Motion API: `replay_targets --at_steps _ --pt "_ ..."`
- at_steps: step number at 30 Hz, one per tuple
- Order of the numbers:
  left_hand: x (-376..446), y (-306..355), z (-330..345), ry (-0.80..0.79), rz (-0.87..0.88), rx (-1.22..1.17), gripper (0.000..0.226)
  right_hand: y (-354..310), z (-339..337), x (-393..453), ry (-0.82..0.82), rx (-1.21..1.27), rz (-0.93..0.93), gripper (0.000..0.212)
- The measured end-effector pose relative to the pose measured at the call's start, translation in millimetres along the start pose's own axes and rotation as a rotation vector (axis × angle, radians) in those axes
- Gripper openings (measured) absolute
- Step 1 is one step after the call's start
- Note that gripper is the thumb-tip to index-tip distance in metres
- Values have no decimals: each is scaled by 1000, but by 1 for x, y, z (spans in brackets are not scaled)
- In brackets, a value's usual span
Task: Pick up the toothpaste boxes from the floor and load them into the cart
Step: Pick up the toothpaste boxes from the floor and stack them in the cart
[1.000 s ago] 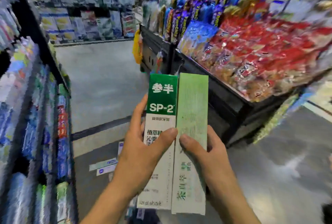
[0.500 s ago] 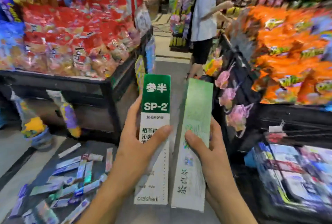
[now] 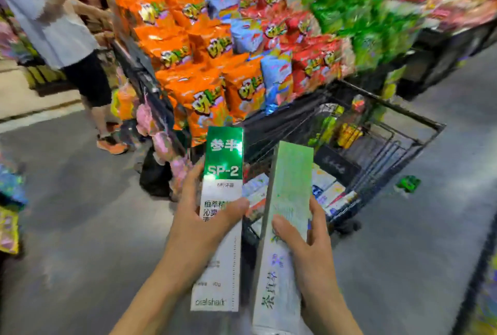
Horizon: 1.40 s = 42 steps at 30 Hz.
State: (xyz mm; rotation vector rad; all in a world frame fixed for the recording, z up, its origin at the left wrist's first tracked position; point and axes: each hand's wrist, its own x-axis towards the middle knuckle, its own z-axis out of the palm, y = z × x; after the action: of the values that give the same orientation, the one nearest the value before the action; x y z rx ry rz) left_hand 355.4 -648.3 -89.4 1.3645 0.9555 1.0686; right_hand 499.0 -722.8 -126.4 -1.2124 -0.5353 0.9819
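Snack aisle: left grip [image 3: 200, 223] pinches SP-2 box [image 3: 222, 216], right grip [image 3: 309, 247] pinches pale box [image 3: 285, 216]; cart [image 3: 390, 130] just beyond.

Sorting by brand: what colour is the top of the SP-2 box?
Dark green top over a white lower part, seen in the head view.

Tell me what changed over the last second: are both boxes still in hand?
The view swung from the boxes scattered on the floor round to the cart, now just beyond the hands. Unchanged: left hand grips the SP-2 box, right hand grips the pale green box; nothing released.
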Motion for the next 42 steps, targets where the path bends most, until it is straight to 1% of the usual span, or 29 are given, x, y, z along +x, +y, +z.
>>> replay_targets --at_steps 3,6,8,10,13,16,19,21,24,26,27,28,30,31,32,34,35,37,38,39,41,42 --pt "42 -15 36 -126 -44 0 84 0 -25 29 126 33 -19 66" --pt "82 -38 62 -233 -86 24 88 12 -43 56 269 57 -23 79" --pt "111 -57 77 -324 -122 47 89 23 -50 76 358 75 -16 76" --pt "142 -74 91 -408 -152 70 86 35 -53 98 438 81 -16 74" --pt "197 -103 105 -510 -146 133 80 50 -51 137 549 59 -18 71" --pt "263 -128 109 -575 -165 193 71 63 -45 186 654 25 -24 69" --pt "326 -154 105 -635 -225 310 60 71 -35 236 727 11 5 67" --pt "349 -165 105 -671 -265 392 53 69 -28 258 752 6 31 55" --pt "388 -201 106 -708 -268 519 47 84 -22 297 792 24 121 31" --pt "405 -224 107 -719 -260 589 46 98 -19 317 814 36 202 22" --pt "411 -236 107 -719 -258 623 47 105 -17 326 824 45 247 23" --pt "416 -248 109 -718 -254 645 47 118 -18 333 831 61 283 29" --pt "423 -273 111 -713 -253 654 47 139 -21 346 829 70 354 50" --pt "426 -288 111 -726 -254 658 48 149 -24 351 825 69 404 55" --pt "426 -302 111 -742 -253 672 52 163 -27 355 810 74 444 50" --pt "424 -333 110 -767 -226 737 66 192 -36 363 793 87 491 26" --pt "424 -346 110 -772 -236 758 67 204 -40 368 806 74 518 22" --pt "424 -375 109 -759 -238 779 65 232 -47 378 820 36 568 22" --pt "425 -390 109 -756 -238 795 63 250 -51 382 830 26 561 25" --pt "426 -403 109 -776 -265 827 63 263 -53 387 839 -1 561 34" --pt "428 -430 108 -823 -345 857 69 287 -59 393 852 -73 570 56" --pt "429 -441 108 -829 -362 858 74 298 -61 396 853 -93 565 61"
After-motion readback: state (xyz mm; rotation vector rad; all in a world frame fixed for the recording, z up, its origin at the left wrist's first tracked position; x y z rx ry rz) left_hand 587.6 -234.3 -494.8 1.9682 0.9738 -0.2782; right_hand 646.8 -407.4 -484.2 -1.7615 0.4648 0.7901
